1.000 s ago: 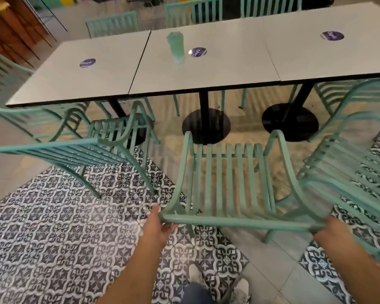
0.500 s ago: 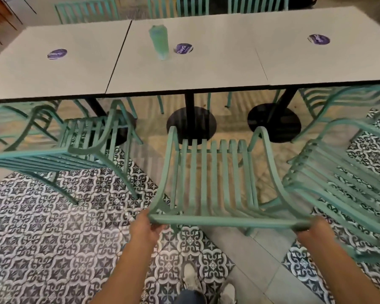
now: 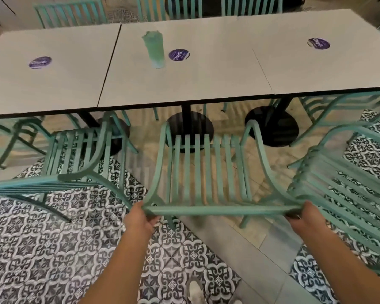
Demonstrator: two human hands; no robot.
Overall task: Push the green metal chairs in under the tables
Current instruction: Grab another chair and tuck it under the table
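Observation:
A green metal slatted chair (image 3: 208, 170) stands in front of me, facing the middle table (image 3: 184, 80) of a row of white tables. My left hand (image 3: 140, 218) grips the left end of its top back rail. My right hand (image 3: 305, 218) grips the right end of the same rail. The chair's front edge sits just short of the table's near edge, above the black round pedestal base (image 3: 190, 132). A second green chair (image 3: 75, 163) stands to the left and a third (image 3: 347, 189) to the right, both pulled out from the tables.
A green tumbler (image 3: 155, 50) stands on the middle table beside a purple round sticker (image 3: 178, 54). More green chairs (image 3: 70, 15) line the far side. Another black pedestal base (image 3: 272, 128) is at right. Patterned floor tiles and my shoes (image 3: 195, 292) lie below.
The chair has moved forward toward the table with both hands on its back rail, and I have stepped closer. The table now fills more of the view.

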